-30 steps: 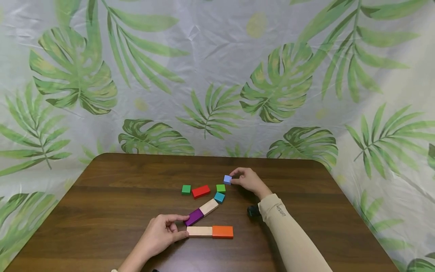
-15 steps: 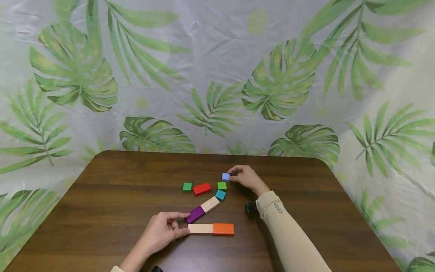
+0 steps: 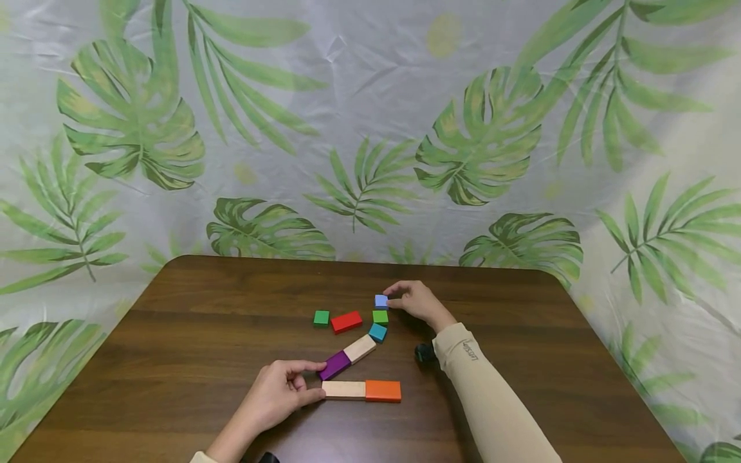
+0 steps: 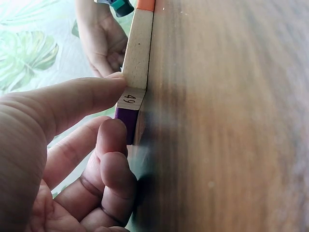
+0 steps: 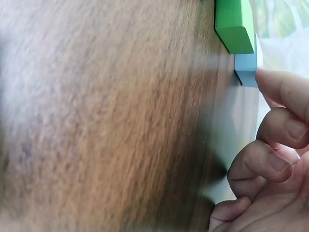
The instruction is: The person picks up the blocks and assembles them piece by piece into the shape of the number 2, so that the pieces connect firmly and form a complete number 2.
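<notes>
In the head view my right hand [image 3: 418, 302] holds a small light-blue block [image 3: 381, 301] between thumb and index finger, just beyond a lime-green block [image 3: 379, 317]. The right wrist view shows the thumb against the light-blue block [image 5: 246, 67], partly hidden behind the green one. My left hand [image 3: 278, 393] touches two blocks at their left ends. Its index finger reaches the purple block [image 3: 335, 365]; its thumb meets a plain wood block [image 3: 344, 390], joined to an orange block [image 3: 383, 391]. A second plain wood block [image 3: 360, 349] continues from the purple one.
A teal block [image 3: 378, 332] lies between the lime-green block and the slanted wood block. Left of these are a red block [image 3: 347, 322] and a dark-green block [image 3: 321, 318]. The brown table [image 3: 191, 334] ends before a leaf-patterned cloth [image 3: 370, 116].
My right hand has slid the light-blue block leftward until it stands behind the lime-green block. The left hand keeps its place on the purple and plain wood blocks. The view has shifted slightly.
</notes>
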Tool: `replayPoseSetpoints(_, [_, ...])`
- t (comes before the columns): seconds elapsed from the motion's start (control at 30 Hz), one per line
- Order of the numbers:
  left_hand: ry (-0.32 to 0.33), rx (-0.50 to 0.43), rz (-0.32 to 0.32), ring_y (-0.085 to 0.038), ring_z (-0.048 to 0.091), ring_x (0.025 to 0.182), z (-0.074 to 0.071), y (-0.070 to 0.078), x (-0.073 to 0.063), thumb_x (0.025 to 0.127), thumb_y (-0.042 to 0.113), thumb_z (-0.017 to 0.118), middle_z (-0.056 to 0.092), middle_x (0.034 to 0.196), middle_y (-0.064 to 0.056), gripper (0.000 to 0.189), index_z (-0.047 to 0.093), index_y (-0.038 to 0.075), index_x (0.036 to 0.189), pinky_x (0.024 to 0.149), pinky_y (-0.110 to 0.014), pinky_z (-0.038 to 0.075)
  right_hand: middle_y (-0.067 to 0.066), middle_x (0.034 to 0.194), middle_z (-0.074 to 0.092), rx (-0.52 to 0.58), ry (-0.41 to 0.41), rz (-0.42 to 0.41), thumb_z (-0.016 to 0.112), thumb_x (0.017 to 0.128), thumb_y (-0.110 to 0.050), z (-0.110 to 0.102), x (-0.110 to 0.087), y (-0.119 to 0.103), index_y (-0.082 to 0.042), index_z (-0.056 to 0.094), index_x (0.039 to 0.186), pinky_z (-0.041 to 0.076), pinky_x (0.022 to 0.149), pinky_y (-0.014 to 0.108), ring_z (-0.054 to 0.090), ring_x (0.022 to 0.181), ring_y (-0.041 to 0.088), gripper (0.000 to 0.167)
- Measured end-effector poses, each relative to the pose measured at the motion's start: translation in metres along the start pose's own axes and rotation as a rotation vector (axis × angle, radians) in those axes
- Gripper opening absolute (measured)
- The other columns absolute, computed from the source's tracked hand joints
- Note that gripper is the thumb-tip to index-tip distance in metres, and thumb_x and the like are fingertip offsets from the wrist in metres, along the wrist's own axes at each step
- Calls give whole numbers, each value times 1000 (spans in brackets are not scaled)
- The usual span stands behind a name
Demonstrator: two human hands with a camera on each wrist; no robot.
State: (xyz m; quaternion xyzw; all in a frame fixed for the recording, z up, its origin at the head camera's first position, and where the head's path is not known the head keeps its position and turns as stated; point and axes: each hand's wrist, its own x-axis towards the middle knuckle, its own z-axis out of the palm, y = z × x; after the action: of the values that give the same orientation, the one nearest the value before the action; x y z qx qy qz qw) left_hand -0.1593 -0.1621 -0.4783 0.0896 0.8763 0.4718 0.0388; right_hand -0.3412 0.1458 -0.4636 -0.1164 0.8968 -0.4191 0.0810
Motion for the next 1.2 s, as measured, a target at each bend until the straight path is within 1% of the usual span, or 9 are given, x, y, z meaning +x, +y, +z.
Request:
replayPoseSetpoints(0.17, [-1,-4,-1,-1,47,54,1,-1,0,80,26,95,63,63,8,39,84,19,117,51,-21,37,-5,69,46,-5,-10,-7,77,96,-13,2,0,-5,-5,79,120,32,64,30,31,60,14,25])
replayPoseSetpoints(0.43, [2,-5,-6,-1,47,54,2,-1,-1,80,26,96,63,63,8,39,84,21,117,52,-21,37,-3,70,46,-35,-41,-17,75,98,-12,3,0,-11,-6,78,123,34,65,29,36,65,14,26])
replayPoseSetpoints(0.7, [3,0,-6,-1,48,55,2,-1,-1,80,27,96,63,63,9,39,84,22,117,52,-22,38,-6,60,35,18,-33,29,79,96,-17,5,1,-8,-6,77,123,31,59,28,31,58,13,29])
replayPoseSetpoints(0.87, [4,2,-6,-1,47,55,1,-2,-1,80,27,96,63,63,9,39,84,22,117,52,-22,38,-5,60,38,9,-34,18,79,96,-16,6,2,-7,-7,78,122,31,59,28,33,58,13,28])
replayPoseSetpoints(1.2, [2,-3,-10,-1,47,55,1,-1,-1,80,28,96,62,63,8,39,84,23,117,53,-22,37,-2,68,46,-12,-58,-1,76,99,-16,8,6,-5,-9,78,126,33,63,29,36,63,15,28])
